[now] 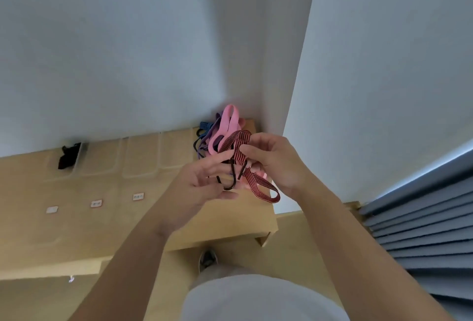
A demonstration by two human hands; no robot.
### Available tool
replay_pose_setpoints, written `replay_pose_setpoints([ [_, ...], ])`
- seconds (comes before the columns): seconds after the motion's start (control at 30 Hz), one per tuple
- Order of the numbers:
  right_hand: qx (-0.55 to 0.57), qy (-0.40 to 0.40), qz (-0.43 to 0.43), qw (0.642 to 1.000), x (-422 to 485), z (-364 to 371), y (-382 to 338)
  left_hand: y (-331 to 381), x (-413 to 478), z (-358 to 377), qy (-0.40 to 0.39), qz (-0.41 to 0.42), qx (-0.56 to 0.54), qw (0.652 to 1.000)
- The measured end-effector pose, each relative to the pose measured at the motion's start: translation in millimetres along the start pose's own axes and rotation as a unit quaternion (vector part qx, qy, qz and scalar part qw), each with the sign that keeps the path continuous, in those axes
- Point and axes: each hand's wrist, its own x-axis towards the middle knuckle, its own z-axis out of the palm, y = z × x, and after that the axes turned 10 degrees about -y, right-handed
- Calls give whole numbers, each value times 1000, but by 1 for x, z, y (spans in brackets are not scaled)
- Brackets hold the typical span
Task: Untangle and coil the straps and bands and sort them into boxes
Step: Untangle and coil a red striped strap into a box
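Head-camera view looking down at a person's two bare hands, raised above the far right end of a pale wooden desk (pixel 76 231).

The right hand (pixel 276 162) pinches a red-and-black striped band (pixel 261 187) between thumb and fingertips near its top fold, and the rest of the band hangs in a loose loop below the wrist. The left hand (pixel 202 180) has its grip closed too, with fingers curled into a thin black cord (pixel 230 180) that is knotted up with the striped band, and the index finger reaches across to touch the stripes.

Both pieces look light, soft and stretchy, so they will sag and twist rather than hold a shape. The best hold is probably just beside the crossing point, one strand in each hand, so the cord can be drawn out of the loop without tightening it.

Behind the hands, in the desk's back corner against the wall, lies a tangled pile of pink, purple and blue bands (pixel 225 126) (still unsorted). A row of clear boxes (pixel 138 157) runs along the wall to the left. The leftmost one that shows contents holds a black item (pixel 69 155). Small labels (pixel 96 203) sit on the desk in front of the boxes. A shoe (pixel 207 259) shows on the floor below, and grey pleated fabric (pixel 422 231) fills the right edge. The way to the boxes looks open.
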Motion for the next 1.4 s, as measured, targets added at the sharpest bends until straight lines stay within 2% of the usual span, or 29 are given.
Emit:
replay_pose_setpoints([
  [0.17,-26,-39,-12,999,-9,-4,-11,10,-15,22,42,10,16,999],
  [0.27,-39,-62,-11,997,-10,4,-18,20,-18,31,126,19,64,990],
  [0.4,-31,-70,-23,997,-8,20,-34,35,-14,26,220,78,121,965],
  [0.5,-37,-75,-41,996,-6,34,-52,53,-9,10,234,118,161,952],
  [0.67,-69,-93,-58,991,0,60,-74,81,-13,-22,252,115,65,959],
  [0.83,-79,-77,-74,991,11,90,-79,100,-17,-54,210,83,-39,973],
  [0.93,-123,18,-105,987,19,113,-75,105,-18,-74,189,61,-48,979],
  [1.03,-250,141,-188,939,29,129,-69,112,-22,-93,175,33,-55,983],
  [1.1,-343,156,-253,891,36,139,-64,116,-24,-104,162,17,-67,984],
  [1.23,-393,203,-303,845,47,156,-56,126,-28,-120,118,13,-72,990],
  [1.27,-383,214,-297,848,47,159,-56,128,-29,-123,100,24,-81,991],
  [1.33,-305,217,-249,893,44,166,-59,128,-32,-128,75,54,-56,994],
  [1.4,-216,197,-213,932,41,172,-64,126,-33,-134,69,79,61,993],
])
